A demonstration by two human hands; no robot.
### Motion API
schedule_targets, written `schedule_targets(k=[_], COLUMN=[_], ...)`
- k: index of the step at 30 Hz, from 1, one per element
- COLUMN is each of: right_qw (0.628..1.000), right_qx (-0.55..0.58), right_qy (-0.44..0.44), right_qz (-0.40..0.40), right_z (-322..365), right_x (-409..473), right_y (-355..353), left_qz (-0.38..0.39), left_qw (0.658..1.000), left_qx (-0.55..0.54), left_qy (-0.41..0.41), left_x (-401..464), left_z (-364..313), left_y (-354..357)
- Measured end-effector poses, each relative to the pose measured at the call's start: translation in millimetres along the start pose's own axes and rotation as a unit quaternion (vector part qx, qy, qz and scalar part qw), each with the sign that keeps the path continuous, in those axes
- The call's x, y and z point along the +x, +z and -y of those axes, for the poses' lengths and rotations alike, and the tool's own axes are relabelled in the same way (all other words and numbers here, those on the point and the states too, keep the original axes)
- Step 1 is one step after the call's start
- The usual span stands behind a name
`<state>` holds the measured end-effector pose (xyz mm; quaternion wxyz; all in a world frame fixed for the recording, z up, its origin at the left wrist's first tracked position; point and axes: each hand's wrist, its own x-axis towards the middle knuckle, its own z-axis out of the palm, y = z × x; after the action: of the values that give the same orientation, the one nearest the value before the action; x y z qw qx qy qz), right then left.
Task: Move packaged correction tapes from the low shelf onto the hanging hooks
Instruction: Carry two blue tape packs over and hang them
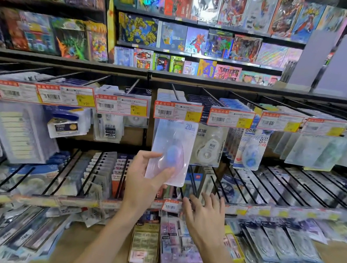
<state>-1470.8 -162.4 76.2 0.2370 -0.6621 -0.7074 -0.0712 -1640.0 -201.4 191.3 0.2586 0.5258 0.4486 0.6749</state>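
Observation:
My left hand (143,179) grips the lower edge of a pink blister pack holding a blue correction tape (172,151), marked 20m. The pack's top reaches up behind the price tag (178,111) at the tip of a hanging hook (175,92) in the upper row. My right hand (204,215) hovers lower right with fingers spread and holds nothing, in front of the second hook row. More packaged correction tapes (172,247) lie on the low shelf below both hands.
Neighbouring hooks carry other packs, among them a white correction tape (208,146) just right of mine and a blue one (251,149) further right. Black hook rods (98,168) jut forward across the second row. Toy boxes (201,40) fill the shelves above.

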Motion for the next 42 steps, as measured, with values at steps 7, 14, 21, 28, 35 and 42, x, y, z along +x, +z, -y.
schedule_targets(k=[7, 14, 21, 28, 35, 42], right_qw=[1.000, 0.999, 1.000, 1.000, 1.000, 1.000], right_qx=[0.005, 0.000, -0.020, -0.004, -0.001, -0.003], right_qy=[0.005, -0.017, -0.015, 0.001, -0.003, -0.006], right_qz=[-0.021, -0.045, -0.006, -0.021, -0.030, -0.007], right_z=[0.0, 1.0, -0.4, 1.8, 1.1, 0.7], right_x=[0.3, -1.5, -0.3, -0.6, -0.8, -0.3], right_y=[4.2, 1.7, 5.3, 2.6, 3.4, 1.8], left_qz=[-0.015, -0.051, -0.098, -0.143, -0.169, -0.154], left_qw=[0.999, 0.998, 0.987, 0.978, 0.970, 0.985], left_qx=[-0.029, -0.021, -0.085, -0.096, -0.112, -0.007], left_qy=[0.016, -0.019, -0.098, -0.118, -0.132, -0.074], left_x=[0.4, 9.6, 4.6, 5.0, 4.9, -3.6], left_z=[-5.1, 0.1, 5.6, 4.1, 8.1, 11.7], left_y=[3.1, 9.5, 16.8, 30.0, 37.3, 37.1])
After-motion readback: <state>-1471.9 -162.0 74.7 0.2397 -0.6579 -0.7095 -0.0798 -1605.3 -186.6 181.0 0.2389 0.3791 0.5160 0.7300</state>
